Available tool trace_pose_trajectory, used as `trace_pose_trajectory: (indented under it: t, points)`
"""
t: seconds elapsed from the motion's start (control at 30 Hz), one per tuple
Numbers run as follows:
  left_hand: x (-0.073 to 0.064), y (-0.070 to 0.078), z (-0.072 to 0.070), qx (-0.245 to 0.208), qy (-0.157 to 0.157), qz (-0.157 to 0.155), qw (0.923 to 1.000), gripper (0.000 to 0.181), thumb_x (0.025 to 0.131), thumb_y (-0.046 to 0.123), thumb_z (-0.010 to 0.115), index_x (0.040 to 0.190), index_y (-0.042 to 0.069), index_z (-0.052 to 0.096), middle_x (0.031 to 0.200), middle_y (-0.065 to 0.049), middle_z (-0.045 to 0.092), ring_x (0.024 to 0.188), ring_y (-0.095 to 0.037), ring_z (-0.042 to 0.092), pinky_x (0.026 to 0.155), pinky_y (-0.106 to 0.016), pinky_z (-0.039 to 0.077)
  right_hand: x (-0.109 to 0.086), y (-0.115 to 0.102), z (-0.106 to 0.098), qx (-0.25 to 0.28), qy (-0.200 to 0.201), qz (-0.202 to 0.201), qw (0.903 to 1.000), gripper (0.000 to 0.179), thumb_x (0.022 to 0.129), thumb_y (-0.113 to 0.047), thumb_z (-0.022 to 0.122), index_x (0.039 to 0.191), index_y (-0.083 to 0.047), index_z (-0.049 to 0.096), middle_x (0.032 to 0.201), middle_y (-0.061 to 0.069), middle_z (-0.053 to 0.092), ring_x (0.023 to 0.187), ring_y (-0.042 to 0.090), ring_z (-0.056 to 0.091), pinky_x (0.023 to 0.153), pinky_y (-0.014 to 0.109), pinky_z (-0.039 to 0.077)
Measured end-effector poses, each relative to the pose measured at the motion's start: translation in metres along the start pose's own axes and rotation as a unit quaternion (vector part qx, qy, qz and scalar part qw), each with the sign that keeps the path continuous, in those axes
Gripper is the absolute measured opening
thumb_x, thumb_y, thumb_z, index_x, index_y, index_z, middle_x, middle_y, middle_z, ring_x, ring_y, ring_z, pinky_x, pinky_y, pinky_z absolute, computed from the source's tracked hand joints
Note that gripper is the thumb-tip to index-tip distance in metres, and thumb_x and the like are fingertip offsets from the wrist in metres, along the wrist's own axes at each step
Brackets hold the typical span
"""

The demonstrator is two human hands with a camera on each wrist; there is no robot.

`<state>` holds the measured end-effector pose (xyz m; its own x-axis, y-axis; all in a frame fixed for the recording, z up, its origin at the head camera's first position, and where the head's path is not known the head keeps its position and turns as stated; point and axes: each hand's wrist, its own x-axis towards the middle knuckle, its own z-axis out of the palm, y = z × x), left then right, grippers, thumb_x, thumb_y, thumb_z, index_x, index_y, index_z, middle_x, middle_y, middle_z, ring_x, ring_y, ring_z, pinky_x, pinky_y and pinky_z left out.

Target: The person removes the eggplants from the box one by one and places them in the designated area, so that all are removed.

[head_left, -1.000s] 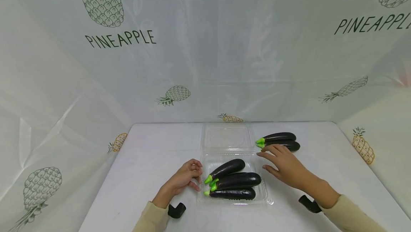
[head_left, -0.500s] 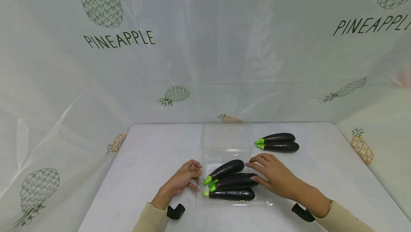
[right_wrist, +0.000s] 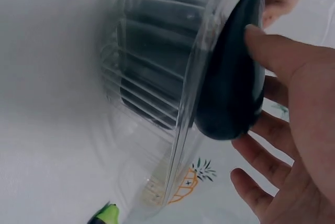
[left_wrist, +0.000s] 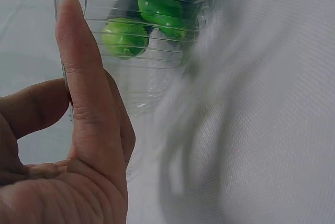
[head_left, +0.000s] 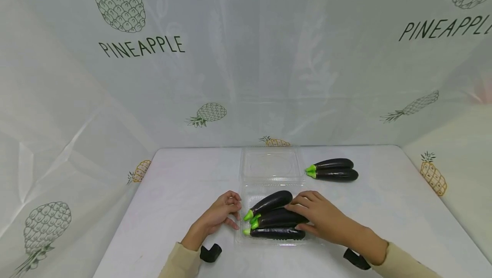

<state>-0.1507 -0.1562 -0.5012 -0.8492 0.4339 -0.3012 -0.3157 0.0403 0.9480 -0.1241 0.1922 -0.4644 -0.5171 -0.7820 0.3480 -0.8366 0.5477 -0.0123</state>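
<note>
A clear plastic clamshell box [head_left: 316, 240] stands with its lid folded back. Several dark eggplants lie in it, their green stem ends to the left. My right hand [head_left: 319, 216] grips the thick right end of the topmost eggplant [head_left: 276, 218]. In the right wrist view its thumb lies on one side of that eggplant [right_wrist: 233, 82], with fingers along the other, level with the box rim. My left hand [head_left: 219, 214] rests at the box's left edge, holding no eggplant. In the left wrist view one finger runs along the rim, and green stems [left_wrist: 125, 38] show through the wall.
Two more eggplants [head_left: 332, 169] lie side by side on the white table, right of the open lid [head_left: 273, 163]. A black piece [head_left: 210, 253] is under the left wrist, another [head_left: 356, 259] under the right. Behind the table hangs a pineapple-print sheet [head_left: 246, 81].
My right hand has moved left and nearer, from beside the two loose eggplants to the topmost eggplant in the box, and now grips it. The left hand has stayed put.
</note>
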Motion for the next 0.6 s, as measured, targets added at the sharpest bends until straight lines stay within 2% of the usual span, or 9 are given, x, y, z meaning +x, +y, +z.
trace_pose_trajectory:
  t: [0.17,0.43,0.6]
  points:
    - [0.000,0.001,0.001,-0.001,-0.001,0.000,1.0000,0.022,0.108,0.003,0.051,0.126,-0.006,0.042,0.092,-0.004,0.052,0.076,-0.016,0.058,0.054,-0.029,0.061,0.001,-0.002,0.001,-0.013,0.010,-0.015,0.9997,0.058,0.078,-0.033,0.093,0.129,-0.016,0.071,0.117,-0.003,0.069,0.113,0.024,0.062,0.097,0.046,0.057]
    - [-0.001,0.002,0.002,-0.003,0.003,0.000,1.0000,0.020,0.107,0.003,0.052,0.124,-0.003,0.043,0.092,-0.005,0.052,0.075,-0.016,0.057,0.054,-0.028,0.061,0.002,-0.004,-0.003,-0.008,-0.011,0.019,0.9997,0.052,0.081,-0.027,0.092,0.128,-0.016,0.072,0.118,-0.004,0.069,0.116,0.024,0.061,0.099,0.047,0.056]
    - [0.000,0.001,0.001,-0.004,0.004,0.001,1.0000,0.020,0.107,0.002,0.052,0.124,-0.004,0.043,0.092,-0.004,0.052,0.075,-0.016,0.058,0.054,-0.028,0.061,0.000,-0.001,-0.012,-0.003,0.016,0.035,0.9992,0.052,0.079,-0.021,0.093,0.127,-0.015,0.072,0.118,-0.004,0.070,0.115,0.024,0.062,0.097,0.048,0.057]
